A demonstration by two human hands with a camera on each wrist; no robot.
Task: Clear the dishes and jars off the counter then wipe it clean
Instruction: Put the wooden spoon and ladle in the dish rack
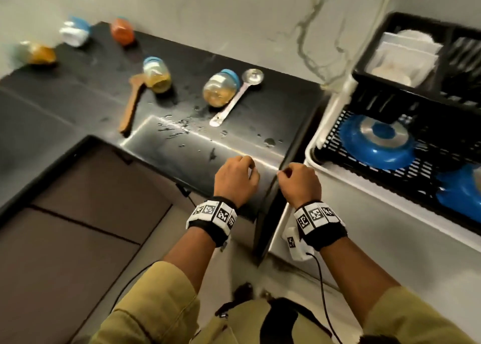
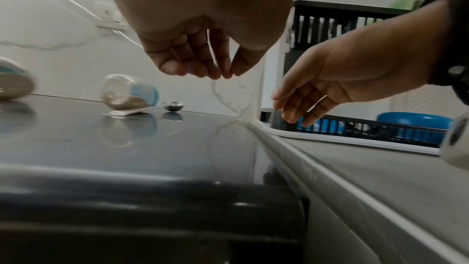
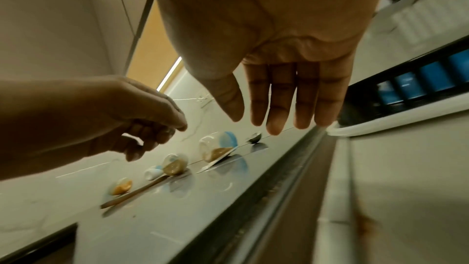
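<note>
Several jars lie tipped on the black counter [image 1: 78,104]. The nearest has a blue lid [image 1: 221,87] [image 2: 129,93] [image 3: 218,148], and a metal spoon [image 1: 236,96] lies against it. A second blue-lidded jar [image 1: 157,75] lies by a wooden spoon [image 1: 131,104]. An orange jar [image 1: 122,30], a white jar [image 1: 75,31] and a yellow jar [image 1: 39,53] lie at the back left. My left hand [image 1: 247,166] [image 2: 223,71] hovers over the counter's near right corner, fingers loosely curled and empty. Beside it my right hand [image 1: 283,173] [image 3: 279,115] hangs with straight fingers, empty.
Water drops [image 1: 179,129] spot the counter in front of the jars. To the right stands a black dish rack [image 1: 390,88] on a white tray [image 1: 320,135], holding blue dishes [image 1: 377,145]. A narrow gap separates the counter from the grey surface [image 1: 377,226] under the rack.
</note>
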